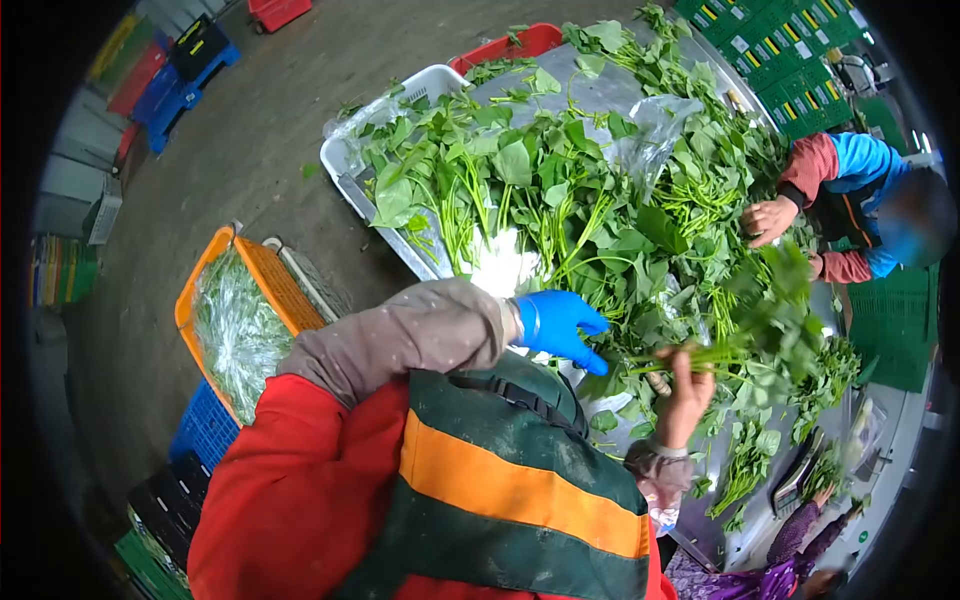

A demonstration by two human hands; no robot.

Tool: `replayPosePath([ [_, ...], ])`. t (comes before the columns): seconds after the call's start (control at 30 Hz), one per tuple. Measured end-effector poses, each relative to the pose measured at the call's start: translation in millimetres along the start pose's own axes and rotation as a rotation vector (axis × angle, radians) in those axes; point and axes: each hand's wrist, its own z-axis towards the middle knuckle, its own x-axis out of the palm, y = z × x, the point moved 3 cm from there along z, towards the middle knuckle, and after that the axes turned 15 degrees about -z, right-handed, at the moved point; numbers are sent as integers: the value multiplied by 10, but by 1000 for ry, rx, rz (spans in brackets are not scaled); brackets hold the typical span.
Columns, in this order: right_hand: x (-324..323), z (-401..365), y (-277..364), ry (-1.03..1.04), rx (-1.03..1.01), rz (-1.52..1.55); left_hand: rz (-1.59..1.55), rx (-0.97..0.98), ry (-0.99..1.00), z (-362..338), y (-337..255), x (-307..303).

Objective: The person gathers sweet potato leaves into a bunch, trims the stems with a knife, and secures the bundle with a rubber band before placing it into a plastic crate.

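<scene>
My right hand, bare, is closed around the stems of a bunch of leafy greens, whose leaves point up and to the right and look blurred. My left hand wears a blue glove. Its fingers are apart, above the edge of the pile and left of the bunch's stem ends. Around both hands a large heap of leafy greens with long green stems covers much of the metal table. A clear plastic bag lies among the leaves.
Across the table a co-worker's hand reaches into the greens; another person in purple is at lower right. An orange crate with bagged greens stands at left. White and red baskets and green crates stand farther off.
</scene>
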Motion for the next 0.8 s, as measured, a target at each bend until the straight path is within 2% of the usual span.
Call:
replayPosePath([
  [0.07, 423, -91, 91, 184, 33, -44, -543, 95, 55, 174, 206, 121],
  [0.1, 639, -82, 53, 366, -16, -174, -800, 162, 154, 124, 105, 132],
  [0.13, 844, -69, 11, 543, -67, -304, -951, 241, 133, 86, 68, 147],
  [0.2, 1121, -42, 234, 700, -80, -421, -1027, 16, 16, -187, -9, -26],
  [0.23, 1210, -5, 133, 782, -49, -292, -1126, -60, -64, -306, -51, -93],
  [0.27, 1245, 57, 48, 898, -83, -344, -1090, 114, -209, -258, 223, -182],
  [0.3, 1263, 142, 12, 847, 80, -223, -1027, 280, -358, -224, 496, -269],
  [0.33, 1287, 229, -22, 791, 239, -102, -1233, 215, -455, -371, 463, -353],
  [0.37, 1277, 380, -184, 588, 312, -157, -1440, 170, -572, -524, 430, -431],
  [0.4, 1289, 577, -517, 374, 172, -338, -1463, 134, -688, -639, 428, -485],
  [0.43, 1358, 687, -646, 321, 167, -465, -1301, 256, -572, -648, 598, -519],
  [0.47, 1409, 760, -725, 265, 162, -590, -1225, 222, -632, -662, 607, -467],
  [0.53, 1469, 811, -763, 138, 22, -560, -1266, 113, -610, -607, 639, -397],
  [0.57, 1432, 788, -758, 73, -37, -548, -1308, 164, -655, -556, 695, -399],
  [0.6, 1330, 771, -778, 76, 40, -374, -1263, 161, -661, -525, 724, -402],
  [0.67, 1127, 601, -469, -29, -22, -299, -1181, 161, -679, -519, 546, -433],
  [0.7, 1071, 495, -373, -27, -114, -314, -1210, 213, -622, -376, 695, -423],
  [0.77, 1022, 333, -12, 15, -356, -389, -1219, 216, -545, -262, 574, -361],
  [0.8, 983, 308, 96, 2, -381, -421, -1223, 210, -513, -235, 494, -327],
])
